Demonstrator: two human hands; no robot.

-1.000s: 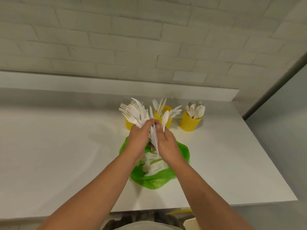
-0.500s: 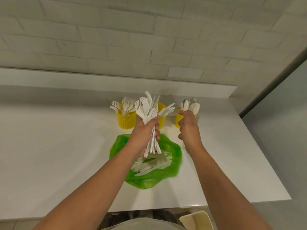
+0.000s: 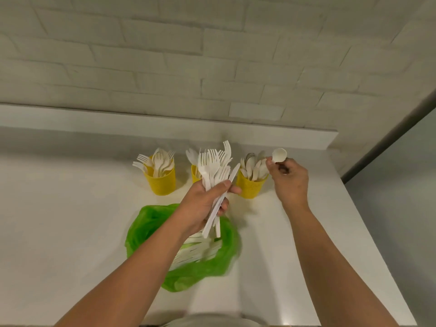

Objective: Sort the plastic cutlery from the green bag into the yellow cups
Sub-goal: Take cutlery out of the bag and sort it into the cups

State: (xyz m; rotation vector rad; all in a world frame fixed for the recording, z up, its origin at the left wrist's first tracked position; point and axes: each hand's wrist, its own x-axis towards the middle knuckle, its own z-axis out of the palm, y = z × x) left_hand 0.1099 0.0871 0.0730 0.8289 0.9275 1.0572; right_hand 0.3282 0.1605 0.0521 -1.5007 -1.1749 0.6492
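My left hand (image 3: 204, 205) grips a bundle of white plastic forks and knives (image 3: 215, 169) upright above the green bag (image 3: 151, 223). More white cutlery (image 3: 195, 252) lies inside the bag. My right hand (image 3: 289, 181) pinches a white spoon (image 3: 279, 156) just right of the right yellow cup (image 3: 250, 188), which holds spoons. The left yellow cup (image 3: 161, 182) holds forks. The middle yellow cup (image 3: 195, 174) is mostly hidden behind the bundle.
Everything stands on a white counter (image 3: 70, 220) with a raised ledge (image 3: 118, 120) at the back, below a white brick wall. The counter's right edge (image 3: 368, 232) drops off to a grey floor.
My right hand left the bundle, moved right to the spoon cup and now holds a spoon beside it. My left hand keeps the bundle, which has tilted slightly right.
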